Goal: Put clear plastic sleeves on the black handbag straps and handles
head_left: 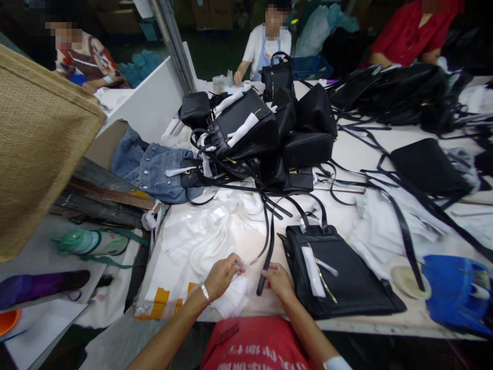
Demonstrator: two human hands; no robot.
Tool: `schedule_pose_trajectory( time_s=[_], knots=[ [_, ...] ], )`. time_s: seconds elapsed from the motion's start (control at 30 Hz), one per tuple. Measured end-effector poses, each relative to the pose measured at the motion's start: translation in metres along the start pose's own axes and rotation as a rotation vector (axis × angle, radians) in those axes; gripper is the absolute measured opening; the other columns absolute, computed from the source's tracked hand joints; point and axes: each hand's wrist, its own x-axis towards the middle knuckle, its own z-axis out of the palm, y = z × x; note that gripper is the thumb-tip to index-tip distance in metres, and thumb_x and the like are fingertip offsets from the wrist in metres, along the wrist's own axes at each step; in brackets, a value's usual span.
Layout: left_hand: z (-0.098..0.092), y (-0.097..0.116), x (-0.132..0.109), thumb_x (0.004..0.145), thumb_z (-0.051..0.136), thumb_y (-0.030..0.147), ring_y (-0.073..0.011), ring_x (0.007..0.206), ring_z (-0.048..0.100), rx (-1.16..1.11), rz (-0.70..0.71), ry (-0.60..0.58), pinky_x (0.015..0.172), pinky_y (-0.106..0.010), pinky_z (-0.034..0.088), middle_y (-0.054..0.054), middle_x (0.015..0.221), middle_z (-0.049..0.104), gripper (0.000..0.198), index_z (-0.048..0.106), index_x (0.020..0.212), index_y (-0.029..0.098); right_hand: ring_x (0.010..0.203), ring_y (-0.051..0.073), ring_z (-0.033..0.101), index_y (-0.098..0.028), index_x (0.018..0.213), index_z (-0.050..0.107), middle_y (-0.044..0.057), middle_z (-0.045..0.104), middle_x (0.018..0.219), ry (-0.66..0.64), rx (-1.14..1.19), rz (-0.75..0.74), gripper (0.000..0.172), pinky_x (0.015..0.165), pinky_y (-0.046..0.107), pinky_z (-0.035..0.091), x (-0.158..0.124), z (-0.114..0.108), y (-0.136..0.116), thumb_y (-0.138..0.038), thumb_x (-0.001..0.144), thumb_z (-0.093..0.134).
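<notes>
"What takes up the most room?"

"The pale tabletop (352, 149). On its far half sits a heap of black bags (256, 128), some tipped on their sides."

"And after that?"

"White wrapping sheets (210, 234), spread rumpled at the near left. Above them a denim jacket (159, 169) lies beside the heap."

"Where's the bag being worked on?"

"That black bag (346, 262) lies flat at the near edge, just right of the right hand, its handles pointing away from the person. A white-wrapped strip (314, 272) lies across its front, next to a gold zip."

"What are the hands doing?"

"A black strap (268, 254) comes down left of the bag, and the right hand (279, 280) pinches it near its end. The left hand (223, 276) is over the sheets, fingers bent toward the thumb; I can't tell whether they close on anything."

"Anything smaller?"

"A silvery bracelet (205, 293) on the left wrist."
</notes>
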Motion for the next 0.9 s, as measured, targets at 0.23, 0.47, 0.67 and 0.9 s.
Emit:
schedule_pose_trajectory(
  time_s=[0.23,0.47,0.67,0.9],
  knots=[
    [-0.002,0.003,0.002,0.087,0.043,0.029,-0.0155,0.076,0.064,-0.132,-0.036,0.026,0.073,-0.027,0.045,-0.002,0.078,0.069,0.02,0.058,0.084,0.017,0.062,0.011,0.058,-0.02,0.085,0.054,-0.004,0.058,0.069,-0.005,0.758,-0.21,0.025,0.067,0.027,0.049,-0.027,-0.022,-0.066,-0.035,0.072,0.069],
    [-0.001,0.008,0.003,0.087,0.045,0.033,-0.015,0.071,0.064,-0.282,-0.066,-0.017,0.07,-0.029,0.046,-0.005,0.082,0.07,0.021,0.055,0.089,0.016,0.063,0.011,0.058,-0.02,0.09,0.055,-0.002,0.059,0.075,-0.009,0.692,-0.285,0.024,0.064,0.026,0.048,-0.026,-0.021,-0.084,-0.034,0.075,0.066],
    [-0.003,0.009,0.003,0.088,0.045,0.033,-0.0143,0.07,0.063,-0.325,-0.063,-0.046,0.069,-0.028,0.045,-0.005,0.083,0.07,0.02,0.054,0.092,0.015,0.065,0.011,0.058,-0.02,0.091,0.054,-0.002,0.058,0.077,-0.021,0.669,-0.29,0.021,0.066,0.026,0.048,-0.025,-0.022,-0.083,-0.033,0.077,0.064],
    [-0.004,0.011,0.006,0.088,0.046,0.033,-0.0142,0.069,0.062,-0.358,-0.061,-0.073,0.07,-0.028,0.045,-0.006,0.083,0.07,0.021,0.054,0.096,0.015,0.066,0.011,0.058,-0.02,0.092,0.054,-0.001,0.059,0.08,-0.035,0.669,-0.3,0.02,0.067,0.026,0.047,-0.021,-0.023,-0.086,-0.032,0.078,0.062]
  ],
)
